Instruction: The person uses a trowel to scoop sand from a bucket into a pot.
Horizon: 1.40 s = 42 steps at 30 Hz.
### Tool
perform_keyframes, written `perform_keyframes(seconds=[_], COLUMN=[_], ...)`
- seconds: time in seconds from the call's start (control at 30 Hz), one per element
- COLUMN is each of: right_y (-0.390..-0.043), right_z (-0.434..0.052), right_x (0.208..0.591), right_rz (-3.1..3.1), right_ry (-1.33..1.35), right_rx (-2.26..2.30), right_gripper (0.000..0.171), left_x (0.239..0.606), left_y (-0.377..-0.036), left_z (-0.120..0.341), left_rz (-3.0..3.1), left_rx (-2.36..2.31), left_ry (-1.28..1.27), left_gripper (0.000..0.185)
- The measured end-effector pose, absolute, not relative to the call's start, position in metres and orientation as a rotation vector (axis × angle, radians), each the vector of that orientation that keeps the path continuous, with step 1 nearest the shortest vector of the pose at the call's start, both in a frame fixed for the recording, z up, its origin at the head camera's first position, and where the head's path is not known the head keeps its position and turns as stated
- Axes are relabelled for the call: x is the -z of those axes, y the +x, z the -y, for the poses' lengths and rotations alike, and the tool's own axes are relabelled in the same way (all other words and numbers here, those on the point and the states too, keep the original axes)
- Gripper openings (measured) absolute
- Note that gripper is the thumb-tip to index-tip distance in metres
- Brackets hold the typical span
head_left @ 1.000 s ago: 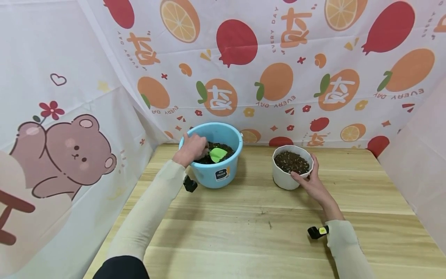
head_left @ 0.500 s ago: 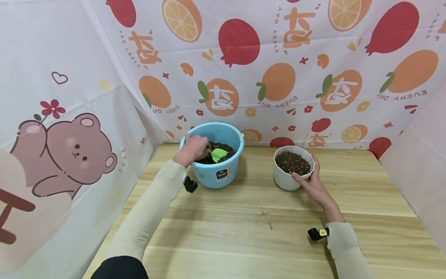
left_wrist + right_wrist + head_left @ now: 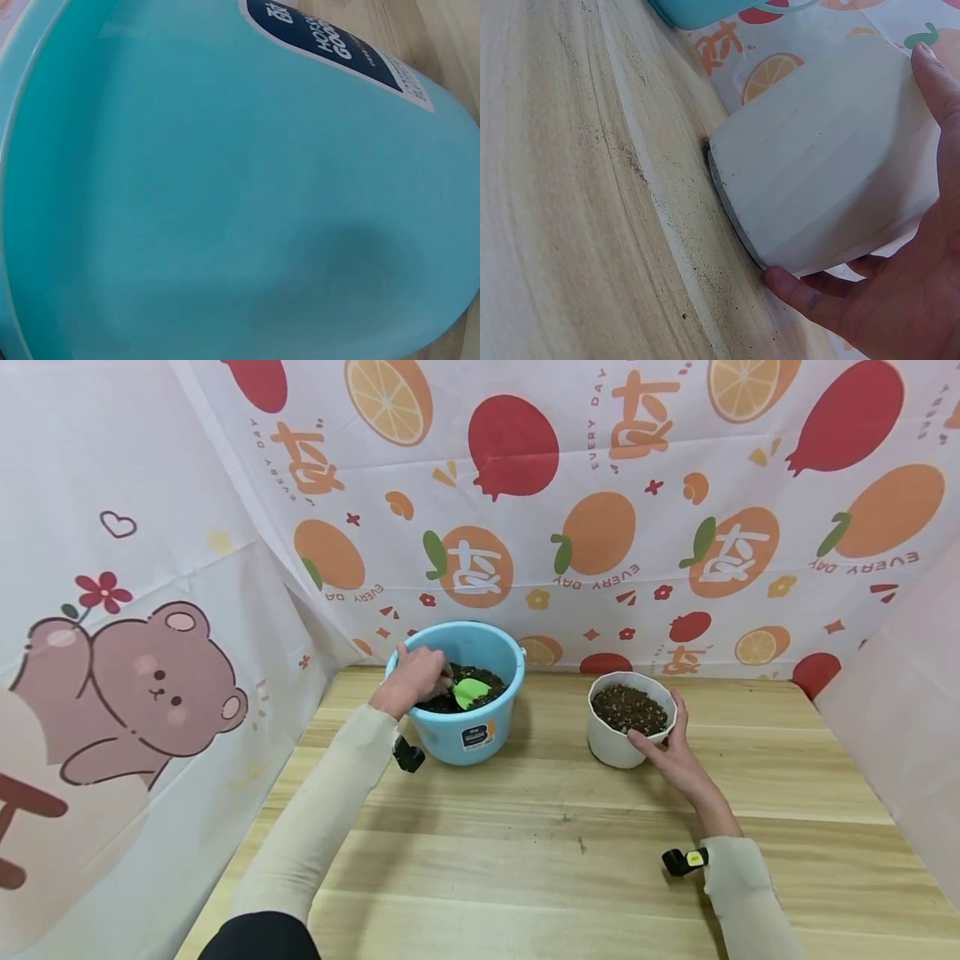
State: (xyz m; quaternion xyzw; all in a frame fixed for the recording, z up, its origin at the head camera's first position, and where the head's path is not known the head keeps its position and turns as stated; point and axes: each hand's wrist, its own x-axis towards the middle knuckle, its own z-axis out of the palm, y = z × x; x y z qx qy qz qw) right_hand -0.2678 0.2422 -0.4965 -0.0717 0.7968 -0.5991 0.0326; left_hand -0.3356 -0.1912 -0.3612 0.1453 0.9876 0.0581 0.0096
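Observation:
My left hand (image 3: 414,678) reaches over the rim of a light blue bucket (image 3: 459,737) and grips a bright green trowel (image 3: 470,692). The trowel's blade lies on the dark soil (image 3: 490,683) inside; its handle is hidden by the hand. In the left wrist view only the bucket's outer wall (image 3: 210,172) and its label fill the picture. On the right, my right hand (image 3: 670,750) holds a white faceted pot (image 3: 617,745) by its side, thumb near the rim. Brown soil (image 3: 628,708) fills that pot nearly to the top. The right wrist view shows fingers (image 3: 810,296) around the pot's wall and base.
Both containers stand on a wooden table (image 3: 510,860), near its back edge. Behind them hangs a fruit-print cloth (image 3: 667,460), with a bear-print cloth (image 3: 150,693) at the left. Soil crumbs (image 3: 720,300) are scattered on the wood close to the pot.
The head view has shifted very slightly. Both hands, the trowel, the bucket and the pot stay nearly where they were.

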Motion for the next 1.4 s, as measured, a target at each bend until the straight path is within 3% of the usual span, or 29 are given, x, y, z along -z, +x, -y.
perform_keyframes(seconds=[1.4], right_y=[-0.270], right_z=[-0.244], right_x=[0.495], right_rz=[-2.427], right_ry=[-0.243], right_rx=[1.839], right_gripper=[0.101], left_x=[0.342], left_y=[-0.325], left_z=[0.193], left_rz=[-3.014], left_rx=[-0.264], left_ry=[0.444], left_gripper=[0.014])
